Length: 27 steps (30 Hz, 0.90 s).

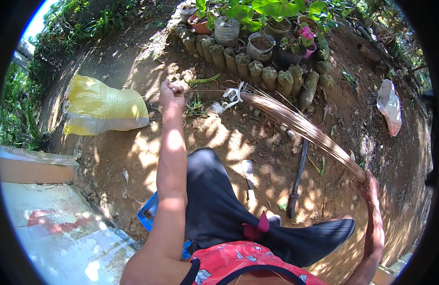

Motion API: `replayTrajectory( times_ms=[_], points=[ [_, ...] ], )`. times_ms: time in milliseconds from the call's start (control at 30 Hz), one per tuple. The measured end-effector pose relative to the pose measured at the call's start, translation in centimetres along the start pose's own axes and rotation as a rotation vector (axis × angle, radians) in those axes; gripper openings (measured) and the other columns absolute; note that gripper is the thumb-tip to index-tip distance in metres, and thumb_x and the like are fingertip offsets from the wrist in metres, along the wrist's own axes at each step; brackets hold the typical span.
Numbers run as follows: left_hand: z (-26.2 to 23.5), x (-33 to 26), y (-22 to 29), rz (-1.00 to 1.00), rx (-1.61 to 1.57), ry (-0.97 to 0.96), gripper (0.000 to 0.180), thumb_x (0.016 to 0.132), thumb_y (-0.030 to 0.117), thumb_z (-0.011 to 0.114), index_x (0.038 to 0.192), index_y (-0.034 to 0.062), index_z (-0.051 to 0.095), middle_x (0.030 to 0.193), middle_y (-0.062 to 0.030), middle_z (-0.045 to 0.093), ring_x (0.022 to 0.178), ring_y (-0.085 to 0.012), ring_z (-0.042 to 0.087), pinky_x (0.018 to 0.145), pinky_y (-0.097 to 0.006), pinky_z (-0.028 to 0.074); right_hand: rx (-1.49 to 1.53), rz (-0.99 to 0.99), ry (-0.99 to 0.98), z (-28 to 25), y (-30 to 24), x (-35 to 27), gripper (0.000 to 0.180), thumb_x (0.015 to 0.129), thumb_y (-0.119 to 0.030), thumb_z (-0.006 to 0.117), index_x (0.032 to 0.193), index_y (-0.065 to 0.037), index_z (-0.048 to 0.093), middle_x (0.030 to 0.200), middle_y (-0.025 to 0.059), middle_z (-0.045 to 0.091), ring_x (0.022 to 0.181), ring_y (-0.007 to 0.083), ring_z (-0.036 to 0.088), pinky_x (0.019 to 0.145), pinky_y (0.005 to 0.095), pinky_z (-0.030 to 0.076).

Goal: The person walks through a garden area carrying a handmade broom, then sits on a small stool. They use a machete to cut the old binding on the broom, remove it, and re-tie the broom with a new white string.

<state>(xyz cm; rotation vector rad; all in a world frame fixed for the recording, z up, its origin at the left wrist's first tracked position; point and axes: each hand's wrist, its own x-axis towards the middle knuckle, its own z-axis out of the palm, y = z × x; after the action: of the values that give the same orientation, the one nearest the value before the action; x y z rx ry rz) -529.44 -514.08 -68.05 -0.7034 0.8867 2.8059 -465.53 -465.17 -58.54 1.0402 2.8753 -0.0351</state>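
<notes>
- One view only: a head-worn fisheye camera looks steeply down and forward over the person's own lap.
- Both forearms enter from the lower edge; the left hand (171,91) sits mid-frame, the right hand (369,184) near the right rim.
- Bare soil (238,137) lies close below; beyond the fingers, the potted plants (262,45) mark the far edge.
- Straight edges bend toward the rim.
</notes>
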Motion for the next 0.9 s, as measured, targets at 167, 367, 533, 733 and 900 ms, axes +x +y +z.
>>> replayTrajectory(
  times_ms=[167,367,533,733,900],
  points=[
    [-5.6,4.1,7.8,0.150,0.355,-0.075,0.017,0.107,0.024,0.042,0.093,0.0170,0.047,0.061,0.0016,0.035,0.044,-0.0138,0.031,0.041,-0.031,0.022,-0.080,0.158,-0.105,0.2,1.0,-1.1,0.024,0.083,-0.011,0.071,0.103,-0.007,0.059,0.092,0.0240,0.069,0.091,0.0486,0.067,0.074,0.0555,0.052],
    [-9.9,8.4,20.3,0.701,1.148,0.355,0.057,0.110,0.043,0.034,0.106,-0.0060,0.065,0.073,-0.0113,0.064,0.052,-0.0236,0.058,0.046,-0.039,0.047,-0.364,0.095,-0.177,0.4,7.2,-0.6,0.027,0.081,-0.014,0.071,0.100,-0.005,0.054,0.091,0.0239,0.070,0.088,0.0463,0.069,0.075,0.0557,0.055],
    [-12.2,6.7,34.7,0.736,1.619,0.321,0.056,0.110,0.044,0.042,0.108,-0.0031,0.071,0.073,-0.0074,0.062,0.058,-0.0177,0.052,0.057,-0.033,0.042,-0.334,0.052,-0.202,0.3,8.2,-2.1,0.025,0.081,-0.010,0.071,0.098,-0.004,0.053,0.088,0.0241,0.069,0.087,0.0470,0.068,0.075,0.0559,0.053],
    [-7.6,0.2,14.9,0.204,1.851,-0.542,0.046,0.102,0.040,0.063,0.122,0.0002,0.072,0.093,-0.0049,0.074,0.065,-0.0105,0.054,0.059,-0.028,0.045,-0.026,-0.101,-0.140,2.5,0.5,0.9,0.021,0.080,-0.009,0.069,0.095,-0.004,0.055,0.088,0.0222,0.066,0.088,0.0482,0.066,0.075,0.0556,0.052],
    [-4.0,-5.0,1.4,-0.052,1.612,-0.822,0.072,0.094,0.044,0.077,0.148,0.0030,0.051,0.128,-0.0196,0.069,0.091,-0.0171,0.068,0.072,-0.032,0.058,0.035,-0.175,-0.124,1.9,-4.2,1.5,0.023,0.080,-0.010,0.071,0.096,-0.005,0.056,0.088,0.0223,0.066,0.087,0.0465,0.066,0.075,0.0536,0.052]
  ],
)
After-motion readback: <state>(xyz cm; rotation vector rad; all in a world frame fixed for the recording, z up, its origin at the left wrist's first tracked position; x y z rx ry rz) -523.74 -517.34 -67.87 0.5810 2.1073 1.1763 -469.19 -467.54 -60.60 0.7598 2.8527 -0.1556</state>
